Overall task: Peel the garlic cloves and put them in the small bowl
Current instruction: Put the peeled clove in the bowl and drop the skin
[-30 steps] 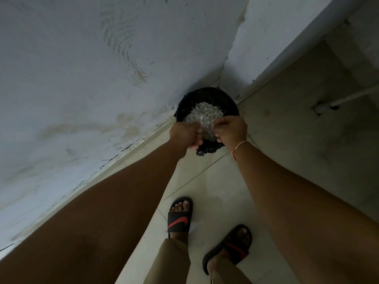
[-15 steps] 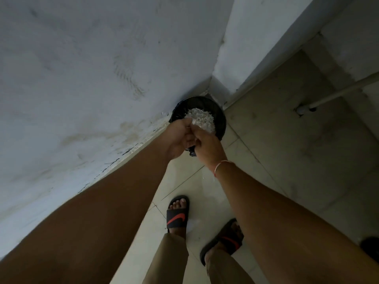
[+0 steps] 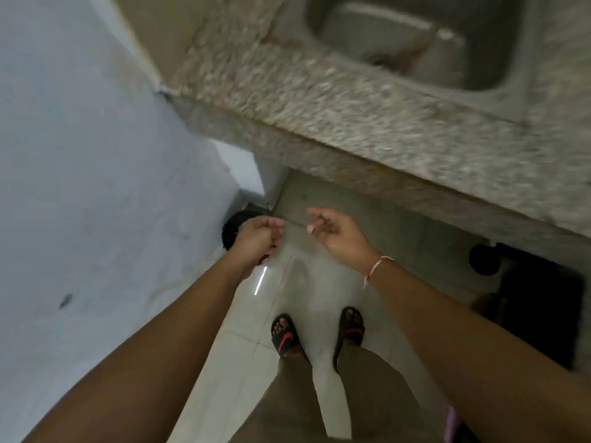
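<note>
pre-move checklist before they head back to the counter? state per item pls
1. Left hand holds nothing: cannot tell, fingers curled, blurred.
2. Right hand holds nothing: ok, fingers loosely curled, nothing visible in them.
3. Hands apart: ok, a gap shows between them.
4. Bin on the floor by the wall: ok, partly hidden by the left hand.
5. Floor by the feet free of dropped peel: cannot tell, blur.
6. Sink free of items: ok, none visible.

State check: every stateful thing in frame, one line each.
left hand: fingers loosely curled, nothing visibly held, over the bin
right hand: fingers loosely curled, empty, apart from the left
black bin: on the floor, mostly hidden, contents unseen
sink: basin looks empty, blurred
</note>
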